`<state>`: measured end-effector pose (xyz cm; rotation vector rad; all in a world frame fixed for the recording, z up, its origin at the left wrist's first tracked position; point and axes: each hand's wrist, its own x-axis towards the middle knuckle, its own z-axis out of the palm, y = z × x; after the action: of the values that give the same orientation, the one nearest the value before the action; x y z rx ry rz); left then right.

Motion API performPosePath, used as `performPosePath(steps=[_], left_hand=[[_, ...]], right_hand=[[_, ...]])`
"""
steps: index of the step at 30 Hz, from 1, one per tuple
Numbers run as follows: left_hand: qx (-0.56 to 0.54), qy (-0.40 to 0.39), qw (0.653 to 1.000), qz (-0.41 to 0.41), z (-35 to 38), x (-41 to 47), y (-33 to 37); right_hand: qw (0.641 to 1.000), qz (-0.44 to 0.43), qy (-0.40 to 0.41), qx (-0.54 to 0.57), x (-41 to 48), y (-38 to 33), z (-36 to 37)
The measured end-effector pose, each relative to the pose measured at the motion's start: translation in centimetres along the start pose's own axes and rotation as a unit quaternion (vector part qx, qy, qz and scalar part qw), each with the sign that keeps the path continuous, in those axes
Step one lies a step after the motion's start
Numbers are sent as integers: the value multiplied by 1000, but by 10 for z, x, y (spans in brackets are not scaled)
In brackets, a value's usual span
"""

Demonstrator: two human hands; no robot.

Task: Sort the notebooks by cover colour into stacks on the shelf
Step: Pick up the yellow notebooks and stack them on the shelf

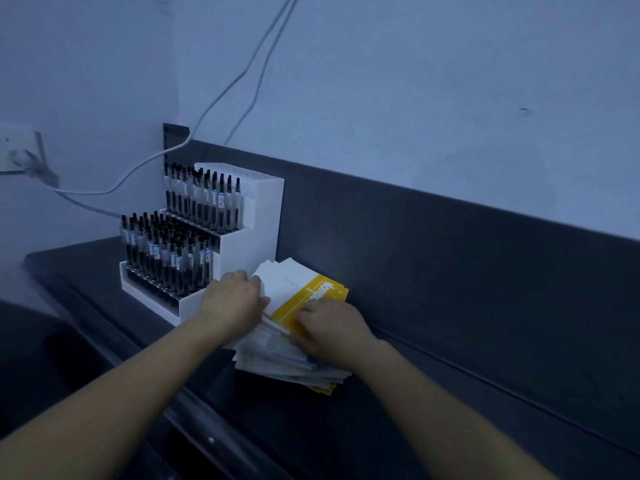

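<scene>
Yellow is showing on top: we're looking at a yellow notebook (306, 299) lying uppermost on the pile of notebooks (277, 358). The pile is sitting fanned and untidy on the dark shelf (433, 393), close against its raised back panel. A white notebook (284, 277) is poking out from under the yellow one on the far side.

Our right hand (332, 330) is resting on the near corner of the yellow cover, fingers (306, 315) lying fairly flat and pressing down, gripping nothing. Our left hand (235, 299) is sitting at the pile's left edge with its fingers bent over the white covers and the thumb reaching across them. Whether it is actually pinching a notebook, we cannot tell.

Just left of the pile, a white tiered pen stand (246, 244) is standing full of black pens (166, 251). Behind it, cables (242, 74) are hanging down the pale wall (433, 98).
</scene>
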<state>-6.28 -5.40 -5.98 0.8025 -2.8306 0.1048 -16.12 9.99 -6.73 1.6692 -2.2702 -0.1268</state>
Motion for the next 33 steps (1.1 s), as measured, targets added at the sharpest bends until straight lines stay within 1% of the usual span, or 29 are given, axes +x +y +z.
performPosePath(steps=[2, 4, 8, 13, 15, 16, 17, 18, 19, 20, 21, 22, 23, 24, 25, 26, 27, 28, 30, 31, 33], left_hand=[[10, 4, 1000, 7, 0, 5, 0], [17, 12, 1000, 15, 1, 8, 1], [29, 33, 999, 28, 5, 8, 3], [5, 54, 998, 14, 7, 5, 7], [-34, 40, 999, 12, 3, 3, 9], [-81, 26, 996, 9, 0, 2, 10], [-154, 3, 988, 1, -4, 1, 12], [-239, -26, 971, -16, -8, 1, 15], [-332, -56, 941, -38, -12, 1, 19], [-429, -86, 896, -68, -14, 2, 22], [-521, -119, 839, -102, -16, 2, 25], [-595, -148, 779, -130, -18, 2, 27], [-647, -167, 729, -148, -17, 1, 29], [-672, -177, 702, -154, -14, 2, 31], [-682, -181, 692, -153, -12, 1, 34], [-682, -179, 693, -150, -11, 0, 37], [-678, -172, 699, -147, -11, -2, 41], [-673, -168, 707, -141, -12, -5, 45], [-661, -170, 721, -120, -14, -15, 53], [-656, -174, 727, -102, -13, -20, 57], [-645, -177, 740, -68, -7, -28, 65]], right_hand=[[999, -17, 36, -17, 0, -1, 5], [998, -15, 45, -42, -3, -4, 10], [992, 50, 100, -57, -8, -3, 26], [979, 108, 163, -54, -18, 1, 26], [976, 137, 164, -37, -22, 2, 26], [975, 153, 162, -20, -25, 2, 27], [972, 171, 164, -6, -29, 2, 29], [968, 182, 170, 9, -33, 4, 32], [966, 194, 167, 28, -37, 6, 33], [964, 204, 158, 59, -41, 8, 32], [958, 214, 150, 114, -46, 10, 32], [945, 232, 148, 176, -51, 10, 29], [913, 271, 136, 274, -55, 11, 25], [844, 325, 110, 412, -57, 12, 20], [741, 371, 76, 554, -58, 11, 13], [636, 394, 64, 660, -59, 11, 11], [569, 406, 71, 712, -61, 13, 11], [533, 411, 93, 733, -63, 15, 10], [498, 436, 142, 736, -69, 16, 5], [486, 452, 163, 730, -73, 15, 5], [475, 481, 183, 713, -81, 12, 2]])
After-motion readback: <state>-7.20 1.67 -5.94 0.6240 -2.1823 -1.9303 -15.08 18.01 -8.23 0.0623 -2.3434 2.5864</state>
